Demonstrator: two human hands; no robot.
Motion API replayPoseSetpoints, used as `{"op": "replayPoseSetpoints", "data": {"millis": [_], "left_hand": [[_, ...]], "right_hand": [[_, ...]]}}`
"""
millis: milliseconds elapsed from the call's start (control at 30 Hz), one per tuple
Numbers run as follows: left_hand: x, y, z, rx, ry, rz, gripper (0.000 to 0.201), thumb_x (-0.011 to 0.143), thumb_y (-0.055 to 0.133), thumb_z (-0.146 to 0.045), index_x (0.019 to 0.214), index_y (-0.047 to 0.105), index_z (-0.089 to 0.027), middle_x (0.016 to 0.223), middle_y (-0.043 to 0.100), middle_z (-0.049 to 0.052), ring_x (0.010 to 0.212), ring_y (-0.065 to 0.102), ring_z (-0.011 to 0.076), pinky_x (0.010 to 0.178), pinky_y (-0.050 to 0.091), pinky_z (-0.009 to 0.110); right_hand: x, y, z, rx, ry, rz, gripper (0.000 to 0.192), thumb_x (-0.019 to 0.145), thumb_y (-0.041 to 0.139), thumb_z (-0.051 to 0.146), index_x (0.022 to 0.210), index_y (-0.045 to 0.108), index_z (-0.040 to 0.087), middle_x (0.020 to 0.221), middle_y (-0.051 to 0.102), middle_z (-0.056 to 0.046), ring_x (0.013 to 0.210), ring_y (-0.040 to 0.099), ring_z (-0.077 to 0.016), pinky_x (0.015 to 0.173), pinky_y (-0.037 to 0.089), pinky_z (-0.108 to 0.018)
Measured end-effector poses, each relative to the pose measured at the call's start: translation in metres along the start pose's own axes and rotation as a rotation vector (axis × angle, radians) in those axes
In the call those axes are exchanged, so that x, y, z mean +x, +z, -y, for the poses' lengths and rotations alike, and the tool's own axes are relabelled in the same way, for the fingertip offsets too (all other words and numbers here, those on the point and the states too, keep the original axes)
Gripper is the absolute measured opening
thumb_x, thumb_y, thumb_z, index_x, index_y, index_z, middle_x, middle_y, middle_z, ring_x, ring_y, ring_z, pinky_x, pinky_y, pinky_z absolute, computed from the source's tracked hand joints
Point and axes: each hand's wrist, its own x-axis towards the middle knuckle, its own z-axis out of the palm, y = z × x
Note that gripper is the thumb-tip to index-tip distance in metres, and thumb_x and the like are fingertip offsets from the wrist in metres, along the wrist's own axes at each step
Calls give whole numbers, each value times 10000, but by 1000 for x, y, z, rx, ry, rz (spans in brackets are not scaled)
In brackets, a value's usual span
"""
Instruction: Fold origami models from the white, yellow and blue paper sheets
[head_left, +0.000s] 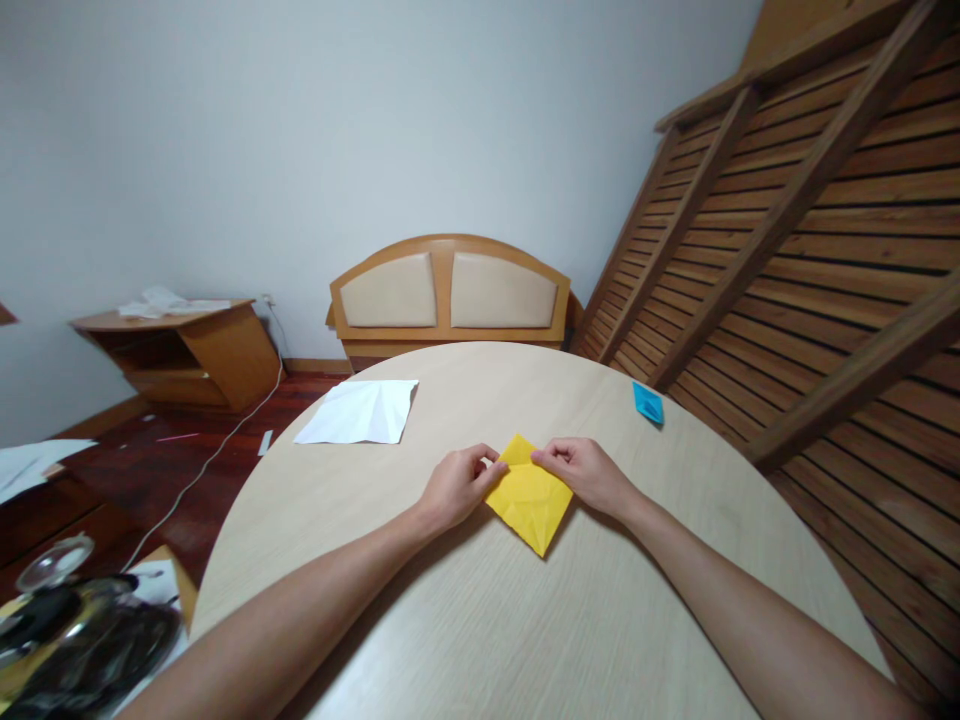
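A folded sheet of yellow paper [531, 505], roughly diamond-shaped with crease lines across it, is held between my hands over the round table [480, 640]. My left hand [463, 485] pinches its upper left edge between thumb and fingers. On the upper right edge, my right hand [585, 470] has the same sort of pinch, its thumb lying on the paper. The paper's top corner points away from me, and its lower corner points toward me. Both hands' fingertips are partly hidden behind the paper.
A creased white sheet of paper [364, 412] lies at the table's far left. Near the far right edge sits a small folded blue paper [648, 404]. Beyond stand a headboard [450, 290] and a leaning slatted wooden frame [810, 230]. A white cable [225, 440] crosses the floor.
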Motion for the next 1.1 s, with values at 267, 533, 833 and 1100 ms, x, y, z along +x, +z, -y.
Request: {"op": "replayPoseSetpoints", "data": {"millis": [267, 533, 833, 1100], "left_hand": [[-4, -4, -5, 135, 1, 1, 326, 929, 547, -451, 893, 710, -171, 660, 685, 23, 569, 562, 153, 515, 297, 239], [-5, -2, -5, -21, 70, 20, 289, 920, 552, -397, 892, 713, -158, 785, 722, 53, 671, 615, 164, 596, 408, 254], [2, -1, 6, -160, 25, -120, 302, 916, 535, -426, 863, 641, -149, 736, 659, 42, 641, 574, 154, 565, 393, 241], [-1, -2, -1, -294, 29, -31, 356, 899, 563, -386, 1160, 611, -149, 630, 618, -17, 558, 571, 132, 541, 393, 217]], "right_hand": [[-1, -4, -3, -181, -71, 37, 519, 944, 484, 551, 565, 450, 198, 560, 377, 35, 534, 361, -118, 489, 227, -268], [-8, 3, 3, -273, -207, 161, 481, 955, 520, 465, 569, 536, 179, 551, 419, 40, 541, 392, -109, 516, 254, -258], [-6, 2, 0, -178, -146, 41, 355, 936, 572, 463, 743, 689, 188, 633, 608, 11, 599, 523, -146, 558, 359, -263], [-1, -1, -5, -50, -124, -126, 302, 947, 561, 475, 902, 687, 205, 829, 720, -37, 758, 650, -199, 672, 490, -304]]}}
